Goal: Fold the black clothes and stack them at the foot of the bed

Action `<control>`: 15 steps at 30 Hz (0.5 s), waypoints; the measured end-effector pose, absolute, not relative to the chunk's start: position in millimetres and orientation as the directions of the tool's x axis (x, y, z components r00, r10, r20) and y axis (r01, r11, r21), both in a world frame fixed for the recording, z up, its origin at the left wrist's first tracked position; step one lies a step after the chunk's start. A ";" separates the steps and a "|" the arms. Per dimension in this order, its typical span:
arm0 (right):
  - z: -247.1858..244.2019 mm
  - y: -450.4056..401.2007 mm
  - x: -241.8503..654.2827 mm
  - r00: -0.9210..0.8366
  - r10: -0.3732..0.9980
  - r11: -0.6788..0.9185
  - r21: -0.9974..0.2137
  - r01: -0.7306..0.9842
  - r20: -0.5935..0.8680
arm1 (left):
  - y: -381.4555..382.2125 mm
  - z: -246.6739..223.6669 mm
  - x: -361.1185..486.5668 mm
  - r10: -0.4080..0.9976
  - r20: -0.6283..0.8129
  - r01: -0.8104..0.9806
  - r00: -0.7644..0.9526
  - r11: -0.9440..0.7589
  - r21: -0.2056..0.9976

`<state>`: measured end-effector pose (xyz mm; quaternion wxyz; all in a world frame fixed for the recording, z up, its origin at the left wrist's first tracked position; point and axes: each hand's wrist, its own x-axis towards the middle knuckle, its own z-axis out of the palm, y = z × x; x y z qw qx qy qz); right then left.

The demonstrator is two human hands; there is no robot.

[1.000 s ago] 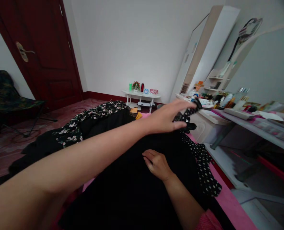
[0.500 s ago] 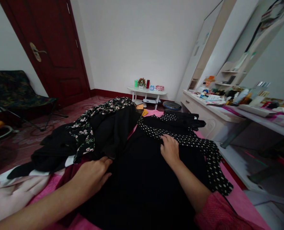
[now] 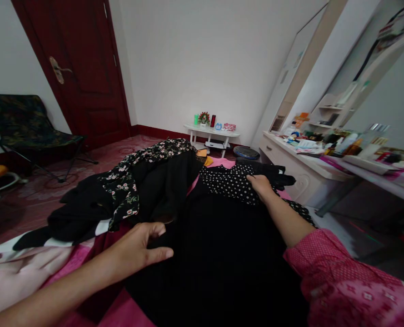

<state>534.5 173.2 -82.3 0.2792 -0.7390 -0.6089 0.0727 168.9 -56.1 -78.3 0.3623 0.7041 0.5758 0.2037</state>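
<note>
A large black garment (image 3: 222, 254) lies spread out in front of me, its far part patterned with white polka dots (image 3: 227, 181). My right hand (image 3: 260, 187) has its fingers closed on the dotted cloth at the far right. At the left edge of the black cloth, my left hand (image 3: 145, 247) is open, thumb and fingers apart and nothing between them. Just beyond it are a black floral garment (image 3: 123, 190) and heaped black clothing (image 3: 167, 186). Part of the dotted sleeve on the right is hidden behind my right forearm.
Pale pink cloth (image 3: 27, 272) lies on the left over a pink cover (image 3: 130, 311). A cluttered dressing table (image 3: 286, 150) stands on the right. A low white table (image 3: 211, 131) is by the far wall; a camouflage folding chair (image 3: 27, 122) stands left.
My right hand has moved away and to the right, and the dotted cloth is now drawn together across the garment. My left hand has opened and left the edge of the black clothing.
</note>
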 end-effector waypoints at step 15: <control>-45.7 202.5 591.1 0.484 0.805 -0.261 -0.529 0.808 0.343 | -71.5 -60.5 278.4 0.761 -0.193 0.651 0.620 -0.360 0.669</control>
